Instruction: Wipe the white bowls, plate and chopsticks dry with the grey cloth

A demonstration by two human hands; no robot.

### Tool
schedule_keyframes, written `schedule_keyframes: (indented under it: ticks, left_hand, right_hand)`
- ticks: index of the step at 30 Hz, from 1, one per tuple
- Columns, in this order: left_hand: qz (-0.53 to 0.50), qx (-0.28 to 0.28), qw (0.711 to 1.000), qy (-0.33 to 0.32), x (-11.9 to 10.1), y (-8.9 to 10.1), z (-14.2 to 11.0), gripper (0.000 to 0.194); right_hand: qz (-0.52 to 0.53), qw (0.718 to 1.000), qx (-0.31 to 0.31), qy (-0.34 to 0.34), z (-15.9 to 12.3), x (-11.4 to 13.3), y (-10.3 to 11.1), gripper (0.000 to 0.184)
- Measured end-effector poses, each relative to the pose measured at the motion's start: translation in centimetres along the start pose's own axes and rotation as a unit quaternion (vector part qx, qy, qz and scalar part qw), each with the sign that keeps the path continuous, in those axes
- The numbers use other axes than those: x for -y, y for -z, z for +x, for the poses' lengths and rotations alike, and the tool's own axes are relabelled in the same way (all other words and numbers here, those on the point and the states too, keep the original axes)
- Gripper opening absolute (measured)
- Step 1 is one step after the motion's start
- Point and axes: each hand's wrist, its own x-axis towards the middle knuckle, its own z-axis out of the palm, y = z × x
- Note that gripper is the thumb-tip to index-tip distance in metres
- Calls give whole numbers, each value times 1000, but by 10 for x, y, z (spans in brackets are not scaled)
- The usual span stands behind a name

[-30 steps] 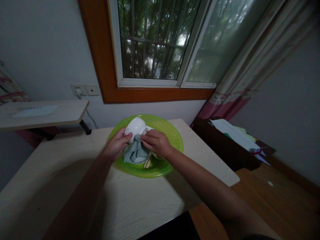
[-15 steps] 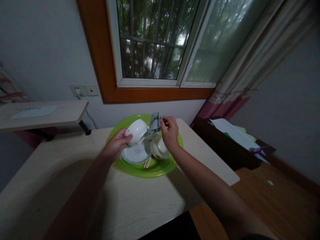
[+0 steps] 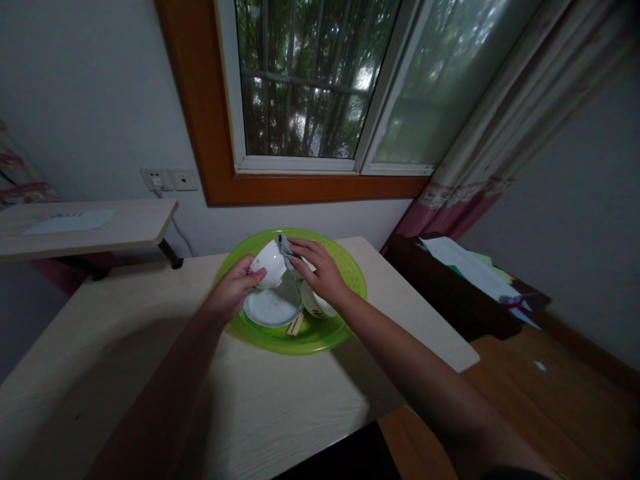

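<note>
In my left hand [image 3: 237, 285] is a white bowl [image 3: 269, 264], tilted on its side with the thumb pressed on its outer wall. My right hand [image 3: 323, 269] presses a grey cloth [image 3: 283, 248] against the bowl's right edge, its fingers closed over the cloth. Below them a white plate [image 3: 273, 309] lies in a green plastic basin [image 3: 295, 346]. Another bowl [image 3: 313, 303] with a red pattern stands to the right in the basin, partly covered by my right hand. Wooden chopsticks [image 3: 295, 325] lie between plate and bowl.
The basin rests on a pale wooden table [image 3: 280, 400]. A raised shelf [image 3: 85, 230] with a paper on it stands at the left. Behind are a window [image 3: 310, 87] and a wall socket [image 3: 170, 180]. Papers [image 3: 470, 267] lie on a dark piece of furniture at the right.
My right hand has moved left with the cloth, from above the other bowl onto the edge of the held bowl. My left hand stays almost where it was.
</note>
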Motion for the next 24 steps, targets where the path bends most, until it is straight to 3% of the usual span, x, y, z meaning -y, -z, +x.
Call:
schedule_keyframes:
  ticks: [5,11,19,24]
  left_hand:
    - [-5,5,1000,-7,1,6,0,31]
    - [-10,21,1000,-13,3,9,0,30]
    - [28,17,999,-3,5,7,0,30]
    - [109,6,994,-2,9,9,1,30]
  right_hand:
    - [38,995,-27,-89,-3,-18,-7,31]
    - [53,985,0,-162,-6,-32,-9,34]
    - [69,987,-40,-137,-6,-22,-6,31]
    - [32,997,-34,-53,-4,-12,-2,28]
